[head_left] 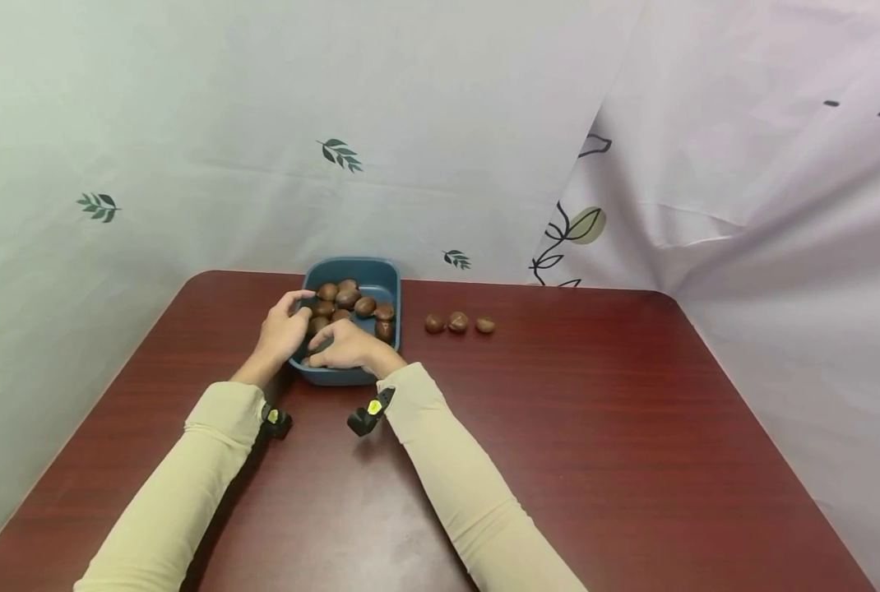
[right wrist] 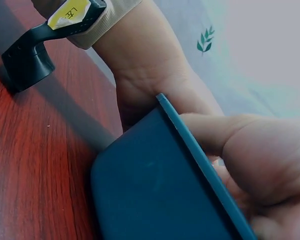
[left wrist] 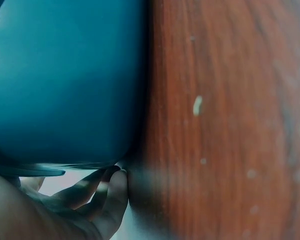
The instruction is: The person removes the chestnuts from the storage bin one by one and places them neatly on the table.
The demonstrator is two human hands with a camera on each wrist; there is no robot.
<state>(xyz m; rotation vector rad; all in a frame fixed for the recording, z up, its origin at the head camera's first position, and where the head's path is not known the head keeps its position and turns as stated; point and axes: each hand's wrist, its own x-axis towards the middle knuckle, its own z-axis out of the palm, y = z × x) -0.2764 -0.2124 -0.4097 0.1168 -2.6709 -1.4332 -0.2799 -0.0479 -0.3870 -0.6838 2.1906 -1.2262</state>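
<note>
A blue plastic bin [head_left: 345, 376] stands toward the back of the table with several glossy brown chestnuts [head_left: 347, 298] in it. My left hand [head_left: 280, 333] holds the bin's left wall, its thumb at the rim and its fingers along the outside, low near the table in the left wrist view. Over the near rim, my right hand [head_left: 347, 345] reaches down into the bin, fingers pointing left. A small piece of a chestnut [head_left: 306, 361] shows by its thumb tip in the near-left corner. The right wrist view hides these fingertips behind the bin wall; I cannot tell whether they pinch it.
Three chestnuts [head_left: 458, 322] lie in a row on the dark red wooden table [head_left: 595, 427], right of the bin. A pale curtain [head_left: 440, 164] with leaf prints hangs right behind the table's far edge. Each wrist wears a black camera [head_left: 366, 418].
</note>
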